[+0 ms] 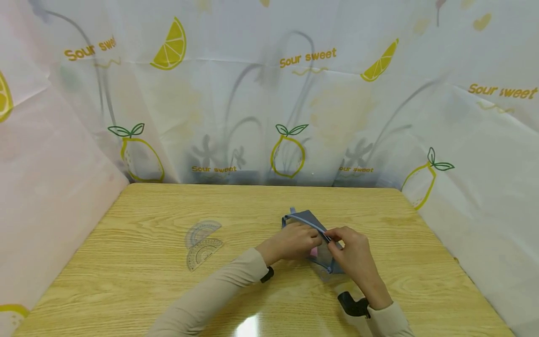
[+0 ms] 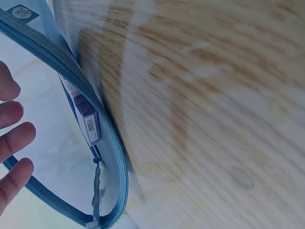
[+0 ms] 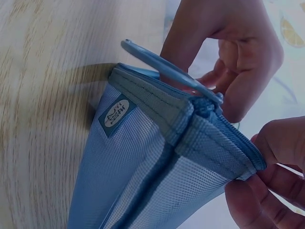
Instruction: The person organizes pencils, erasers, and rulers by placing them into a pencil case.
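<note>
A blue mesh zipper pouch (image 1: 309,216) stands on the table, its zipped mouth open. Over that mouth is my left hand (image 1: 298,241), reaching in from the left. Its spread, slightly bent fingers (image 2: 18,136) show nothing between them in the left wrist view. Inside the pouch lies a purple box-like item (image 2: 89,119) with a barcode label, and a pink patch (image 1: 313,252) shows in the head view. My right hand (image 1: 353,250) pinches the zipper rim on the right side between thumb and fingers. A blue strap loop (image 3: 162,63) sticks out near the zipper end.
Two clear protractors, one upper (image 1: 202,230) and one lower (image 1: 204,252), lie touching on the left of the wooden table (image 1: 139,262). Black wrist mounts (image 1: 351,304) sit at the cuffs. A white printed curtain (image 1: 236,107) closes off the back and sides.
</note>
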A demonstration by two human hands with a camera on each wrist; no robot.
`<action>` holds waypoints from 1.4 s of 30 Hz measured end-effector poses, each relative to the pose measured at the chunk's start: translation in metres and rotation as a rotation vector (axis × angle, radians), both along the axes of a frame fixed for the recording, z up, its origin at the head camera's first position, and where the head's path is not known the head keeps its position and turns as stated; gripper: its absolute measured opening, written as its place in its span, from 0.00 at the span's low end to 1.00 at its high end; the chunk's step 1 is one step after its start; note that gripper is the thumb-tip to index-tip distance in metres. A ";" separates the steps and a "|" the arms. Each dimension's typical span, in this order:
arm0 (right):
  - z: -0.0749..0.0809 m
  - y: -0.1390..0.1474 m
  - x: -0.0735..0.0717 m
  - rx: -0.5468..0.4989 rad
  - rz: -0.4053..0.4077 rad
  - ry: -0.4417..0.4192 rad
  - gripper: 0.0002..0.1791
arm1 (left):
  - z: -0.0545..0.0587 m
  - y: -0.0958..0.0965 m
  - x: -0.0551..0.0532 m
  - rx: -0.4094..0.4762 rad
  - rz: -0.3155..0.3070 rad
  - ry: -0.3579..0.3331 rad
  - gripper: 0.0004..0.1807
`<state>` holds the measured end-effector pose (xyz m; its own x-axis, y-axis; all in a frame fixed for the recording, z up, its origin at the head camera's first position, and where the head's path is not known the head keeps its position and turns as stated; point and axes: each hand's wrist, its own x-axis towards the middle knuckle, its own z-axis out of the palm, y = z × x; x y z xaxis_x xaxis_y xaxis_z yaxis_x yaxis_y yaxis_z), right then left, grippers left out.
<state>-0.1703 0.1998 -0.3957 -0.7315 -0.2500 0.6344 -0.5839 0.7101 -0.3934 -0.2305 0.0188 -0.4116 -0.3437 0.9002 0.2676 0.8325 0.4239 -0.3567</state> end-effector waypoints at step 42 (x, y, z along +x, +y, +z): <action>-0.001 -0.001 -0.002 0.014 -0.005 0.029 0.14 | 0.016 -0.049 0.012 0.152 0.142 -0.114 0.20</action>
